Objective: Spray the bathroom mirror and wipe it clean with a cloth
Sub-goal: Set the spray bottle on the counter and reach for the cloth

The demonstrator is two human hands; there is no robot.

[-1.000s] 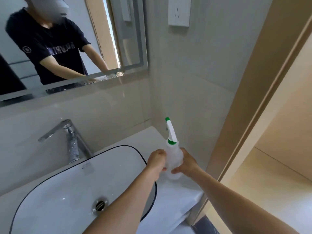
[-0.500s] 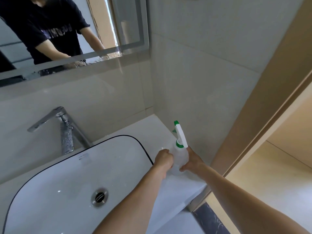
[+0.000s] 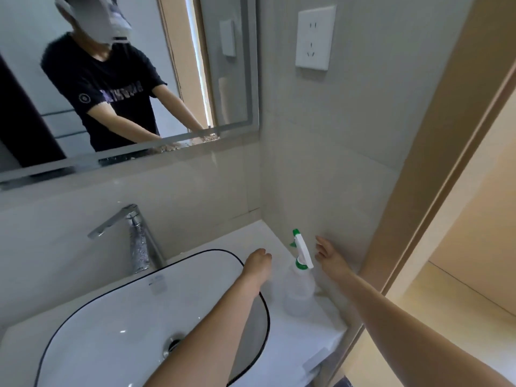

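From the head camera, the spray bottle (image 3: 299,289) stands upright on the white surface (image 3: 290,342), on the strip between the right rim of the sink (image 3: 111,325) and the side wall, near the surface's right edge. Its body is cloudy clear plastic; whether any liquid is in it is hard to tell through the haze, though it looks mostly pale and see-through. Its white trigger head with green nozzle tip and green collar leans toward the back corner.

Neither hand touches the bottle. The left hand (image 3: 258,261) hovers just left of it, over the back right part of the sink rim, its fingers curled under and holding nothing. The right hand (image 3: 328,254) is just right of the trigger head, close to the side wall, its fingers straight and slightly spread, also holding nothing.

The sink is a white basin with a thin black edge line and a metal drain (image 3: 174,343) partly hidden by the left forearm; no water shows in it. A chrome tap (image 3: 131,236) rises behind it at the back edge of the surface.

The mirror (image 3: 178,79) hangs on the back wall above the tap, reflecting a person in a black T-shirt with both arms stretched forward. A white wall socket (image 3: 315,37) sits on the side wall above the bottle.
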